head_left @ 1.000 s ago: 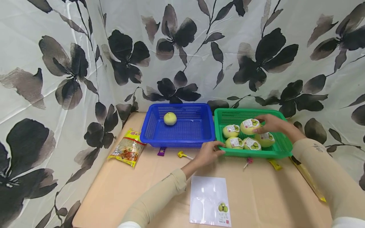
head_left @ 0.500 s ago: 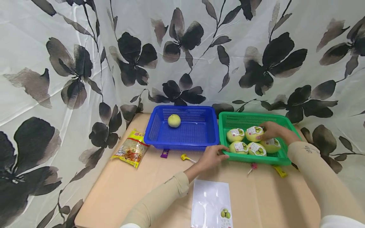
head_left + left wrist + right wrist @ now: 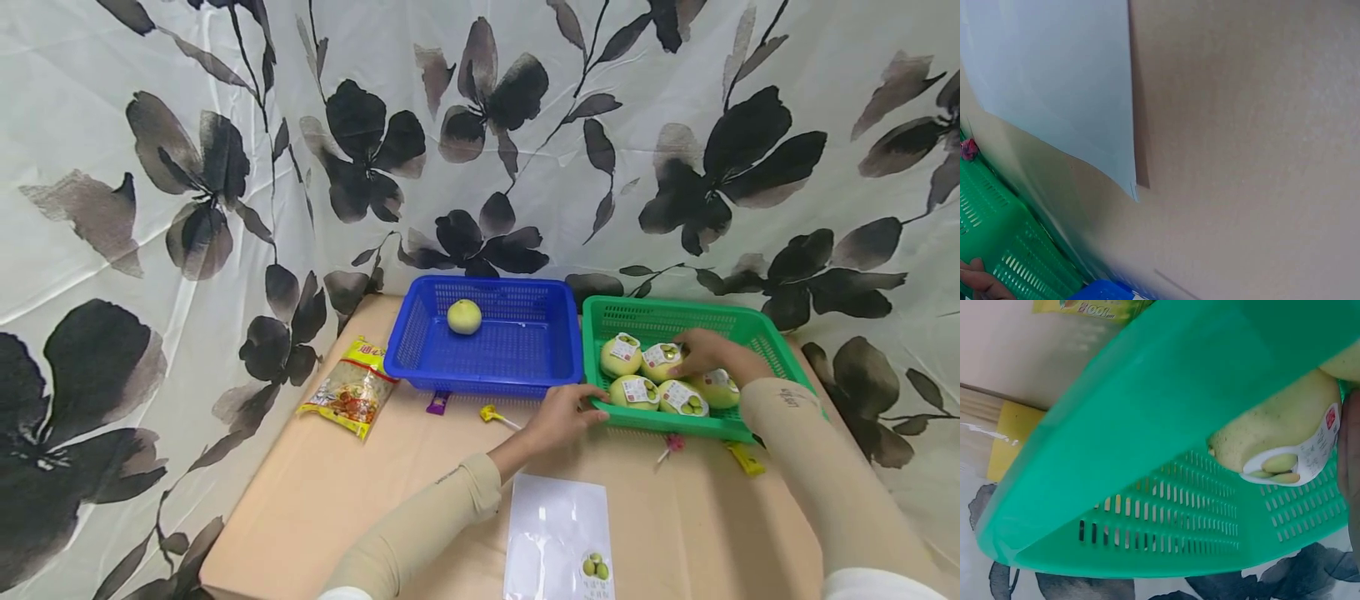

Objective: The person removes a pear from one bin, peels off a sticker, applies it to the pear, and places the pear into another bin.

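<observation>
left hand [image 3: 564,414]: at near-left corner of green basket [image 3: 757,327], fingers curled on its front rim, holding it; left wrist view shows only a fingertip [image 3: 979,282] against the basket wall
right hand [image 3: 703,352]: inside green basket, fingers bent over the back-middle labelled fruit [image 3: 660,359], gripping it from above
green basket: right side of table [image 3: 315,492], just beside blue basket [image 3: 420,333], sides nearly touching
fruit in green basket: five pale yellow-green fruits with stickers, packed together; back-left one [image 3: 621,354], front pair [image 3: 636,391] and [image 3: 682,398], one partly hidden under the right wrist [image 3: 722,387]
right wrist view: one stickered fruit [image 3: 1272,425] against the basket's slotted wall, hand barely in view at the edge
blue basket: holds one unlabelled fruit [image 3: 464,317] near its back-left part
snack bag [image 3: 350,397]: lying flat left of blue basket
white sheet [image 3: 557,533]: flat on table near front edge, small fruit sticker at its lower corner
small wrapped sweets: purple [image 3: 438,403] and yellow [image 3: 491,413] in front of blue basket, pink [image 3: 672,445] and yellow [image 3: 747,458] in front of green basket
backdrop: white cloth with dark flower print [image 3: 480,150]
</observation>
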Demonstrator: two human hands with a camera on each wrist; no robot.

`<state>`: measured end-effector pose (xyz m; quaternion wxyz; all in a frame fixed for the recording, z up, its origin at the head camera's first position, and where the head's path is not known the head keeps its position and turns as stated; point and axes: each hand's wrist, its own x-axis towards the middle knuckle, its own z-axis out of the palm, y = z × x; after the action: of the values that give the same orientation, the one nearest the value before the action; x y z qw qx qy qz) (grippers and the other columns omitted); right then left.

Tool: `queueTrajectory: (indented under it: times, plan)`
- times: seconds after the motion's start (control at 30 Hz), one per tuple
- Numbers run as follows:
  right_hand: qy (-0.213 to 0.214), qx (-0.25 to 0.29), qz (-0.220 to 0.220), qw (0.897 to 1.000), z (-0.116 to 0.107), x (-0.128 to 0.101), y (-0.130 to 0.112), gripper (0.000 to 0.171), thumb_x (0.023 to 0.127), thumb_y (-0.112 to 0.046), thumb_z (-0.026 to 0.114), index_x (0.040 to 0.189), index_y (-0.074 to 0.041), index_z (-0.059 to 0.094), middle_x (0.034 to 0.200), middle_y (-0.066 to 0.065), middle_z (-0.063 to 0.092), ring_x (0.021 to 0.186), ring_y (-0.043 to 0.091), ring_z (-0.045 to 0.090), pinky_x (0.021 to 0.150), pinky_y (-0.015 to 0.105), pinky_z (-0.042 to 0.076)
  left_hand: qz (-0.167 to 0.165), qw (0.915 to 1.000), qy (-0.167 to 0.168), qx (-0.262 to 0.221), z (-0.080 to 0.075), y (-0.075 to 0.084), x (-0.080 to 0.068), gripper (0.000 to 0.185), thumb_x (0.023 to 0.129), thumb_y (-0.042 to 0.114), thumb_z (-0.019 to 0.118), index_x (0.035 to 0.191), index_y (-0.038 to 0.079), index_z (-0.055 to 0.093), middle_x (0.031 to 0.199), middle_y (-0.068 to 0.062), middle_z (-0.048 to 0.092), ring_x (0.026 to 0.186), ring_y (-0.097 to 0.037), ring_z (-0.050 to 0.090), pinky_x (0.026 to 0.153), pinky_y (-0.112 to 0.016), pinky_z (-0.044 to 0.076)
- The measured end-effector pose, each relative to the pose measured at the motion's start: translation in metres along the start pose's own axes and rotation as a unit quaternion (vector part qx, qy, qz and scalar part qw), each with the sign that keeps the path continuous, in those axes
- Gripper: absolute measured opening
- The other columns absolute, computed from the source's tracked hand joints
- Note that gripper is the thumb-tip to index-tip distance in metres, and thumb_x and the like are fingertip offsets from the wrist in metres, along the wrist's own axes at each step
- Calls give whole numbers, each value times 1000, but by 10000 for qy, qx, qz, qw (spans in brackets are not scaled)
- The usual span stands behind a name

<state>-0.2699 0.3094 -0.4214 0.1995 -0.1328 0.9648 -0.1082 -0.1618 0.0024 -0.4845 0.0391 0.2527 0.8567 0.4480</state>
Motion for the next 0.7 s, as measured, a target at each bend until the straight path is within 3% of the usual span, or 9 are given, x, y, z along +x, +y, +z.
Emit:
queueTrajectory:
  times: [0.13,0.37,0.47,0.63,0.7]
  plan:
    - [-63,-152,74,9998,2,2,-3,85,91,-36,80,142,21,42,133,44,54,126,60,51,105,65,46,12,10000,14,16,0,0,0,26,96,20,76,120,14,76,104,0,78,84,-1,66,72,-12,50]
    - [-137,-308,174,9993,1,0,-4,80,92,-30,79,142,21,42,130,43,56,119,57,56,102,63,49,47,10000,29,-63,1,-1,0,26,96,19,76,121,12,75,107,-1,78,87,-4,68,73,-12,51]
    - [-196,-326,295,9988,0,-2,-7,78,92,-27,79,142,21,42,128,42,57,114,53,59,98,60,52,51,10000,41,-41,2,-2,0,27,96,19,76,122,11,75,107,-2,78,86,-2,67,73,-12,50]
    - [-219,-331,524,9978,-1,-5,-12,79,93,-26,78,145,19,39,133,43,54,122,57,54,102,62,50,47,10000,69,-16,3,-2,0,27,95,20,77,121,13,75,107,-1,78,84,3,64,73,-11,50]
    - [-221,-302,601,9975,-2,-7,-12,80,94,-26,77,146,19,37,136,44,51,118,54,59,102,63,49,56,9999,87,-5,3,-2,0,26,95,20,77,120,14,76,105,0,78,83,4,63,72,-11,50]
